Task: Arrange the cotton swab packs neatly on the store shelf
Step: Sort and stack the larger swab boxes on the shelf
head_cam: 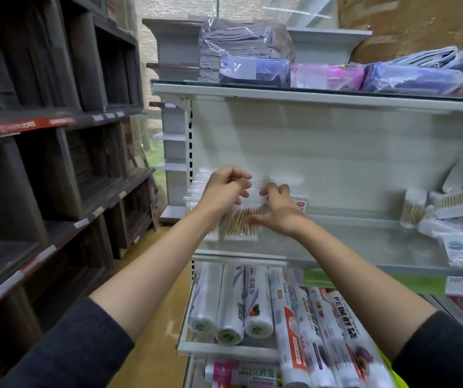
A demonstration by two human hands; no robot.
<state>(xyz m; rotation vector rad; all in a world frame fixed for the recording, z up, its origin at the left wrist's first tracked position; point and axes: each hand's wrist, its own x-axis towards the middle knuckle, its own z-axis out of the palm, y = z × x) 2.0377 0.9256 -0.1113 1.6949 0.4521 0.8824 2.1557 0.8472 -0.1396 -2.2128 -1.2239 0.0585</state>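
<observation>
I see my left hand (pixel 224 191) and right hand (pixel 278 211), fingers curled, but cannot tell their grip on the light, slippery cotton swab packs (pixel 241 222) standing at the shelf (pixel 350 247) left end; I would pinch the stiff edges.

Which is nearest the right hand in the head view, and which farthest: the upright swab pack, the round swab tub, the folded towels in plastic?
From the right hand, nearest first:
1. upright swab pack, just left of the hand, on the same shelf.
2. round swab tub, far right on the same shelf.
3. folded towels in plastic, on the shelf above.
</observation>
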